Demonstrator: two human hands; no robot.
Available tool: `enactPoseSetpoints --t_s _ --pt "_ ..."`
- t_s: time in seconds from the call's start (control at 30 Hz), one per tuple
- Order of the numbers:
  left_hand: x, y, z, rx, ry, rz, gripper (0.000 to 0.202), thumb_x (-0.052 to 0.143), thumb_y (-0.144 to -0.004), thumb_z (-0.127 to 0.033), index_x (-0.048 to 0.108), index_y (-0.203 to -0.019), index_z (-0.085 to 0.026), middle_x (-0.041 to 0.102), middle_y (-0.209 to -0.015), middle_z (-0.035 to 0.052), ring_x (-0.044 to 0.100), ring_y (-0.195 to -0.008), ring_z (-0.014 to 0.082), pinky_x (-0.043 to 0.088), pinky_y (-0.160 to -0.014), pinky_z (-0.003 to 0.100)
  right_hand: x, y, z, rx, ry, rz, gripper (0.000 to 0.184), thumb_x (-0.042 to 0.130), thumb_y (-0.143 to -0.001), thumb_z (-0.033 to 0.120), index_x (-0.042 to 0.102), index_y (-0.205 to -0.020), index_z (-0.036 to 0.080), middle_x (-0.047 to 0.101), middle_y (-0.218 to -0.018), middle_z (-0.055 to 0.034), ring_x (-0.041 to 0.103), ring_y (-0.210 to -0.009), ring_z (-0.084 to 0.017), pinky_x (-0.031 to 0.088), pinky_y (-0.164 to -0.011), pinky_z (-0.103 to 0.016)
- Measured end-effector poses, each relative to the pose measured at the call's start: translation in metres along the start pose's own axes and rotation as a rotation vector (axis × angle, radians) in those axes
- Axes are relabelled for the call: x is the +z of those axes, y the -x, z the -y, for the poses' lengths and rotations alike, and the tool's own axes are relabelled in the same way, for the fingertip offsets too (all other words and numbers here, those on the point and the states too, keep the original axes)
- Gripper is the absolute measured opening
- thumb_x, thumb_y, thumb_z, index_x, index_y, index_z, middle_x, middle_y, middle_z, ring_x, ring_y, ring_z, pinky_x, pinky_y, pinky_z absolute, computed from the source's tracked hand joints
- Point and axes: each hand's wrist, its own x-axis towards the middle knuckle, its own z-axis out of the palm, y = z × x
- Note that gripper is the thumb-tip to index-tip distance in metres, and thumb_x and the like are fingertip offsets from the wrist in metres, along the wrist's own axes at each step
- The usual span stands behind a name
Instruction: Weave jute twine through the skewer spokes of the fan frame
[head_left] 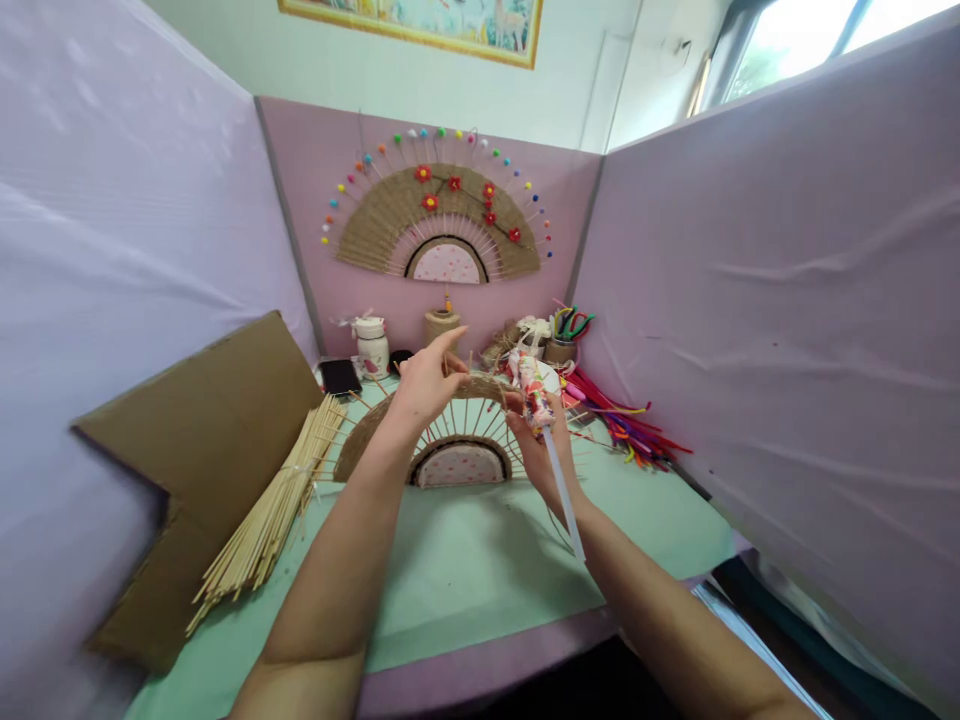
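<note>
My right hand (540, 450) is closed around a glue gun (534, 392) wrapped in a colourful pattern, with a long translucent glue stick (562, 490) coming out of its back end. Under both hands lies a half-round fan (367, 432) of thin sticks with a woven twine band. Its base is a pink spotted half-circle (461, 465) with a dark and brown rim. My left hand (431, 375) is over the band's upper edge, index finger and thumb apart; its other fingers are partly hidden. The glue gun's tip is hard to make out beside the band's right part.
On the left are a bundle of thin sticks (266, 510), a cardboard sheet (217, 450) and a phone (340, 377). Behind stand a white jar (371, 347) and a twine spool (441, 326). Pipe cleaners (626, 420) lie right. A finished-looking fan (375, 225) hangs on the back panel.
</note>
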Motion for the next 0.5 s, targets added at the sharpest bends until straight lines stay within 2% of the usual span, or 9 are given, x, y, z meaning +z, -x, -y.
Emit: enactPoseSetpoints --t_s 0.07,0.27,0.5 --pt "0.002 -0.001 0.000 -0.006 0.001 -0.008 0.067 0.068 -0.073 -0.010 0.052 -0.136 -0.024 0.072 -0.083 0.0015 0.062 -0.075 0.0164 0.048 -0.077 0.032 0.001 0.002 0.004 0.006 -0.074 -0.015 0.035 0.061 -0.087 0.042 0.051 -0.114 0.022 0.067 -0.115 -0.0095 0.064 -0.105 -0.022 0.050 -0.094 -0.040" --pt "0.003 0.000 -0.006 -0.019 -0.040 -0.018 0.066 0.067 -0.072 -0.008 0.052 -0.135 -0.024 0.072 -0.086 0.0015 0.061 -0.076 0.0164 0.047 -0.077 0.033 -0.001 0.008 0.018 -0.025 -0.039 0.006 0.028 0.062 -0.086 0.037 0.057 -0.109 0.022 0.070 -0.111 -0.0094 0.066 -0.099 -0.023 0.053 -0.087 -0.039" --pt "0.000 0.000 -0.006 0.001 0.020 0.027 0.069 0.065 -0.072 -0.006 0.050 -0.137 -0.021 0.074 -0.092 0.0036 0.060 -0.076 0.0159 0.048 -0.080 0.035 -0.003 0.015 0.014 0.034 -0.188 0.107 0.033 0.064 -0.086 0.036 0.053 -0.114 0.023 0.070 -0.111 -0.0084 0.067 -0.101 -0.022 0.053 -0.087 -0.038"
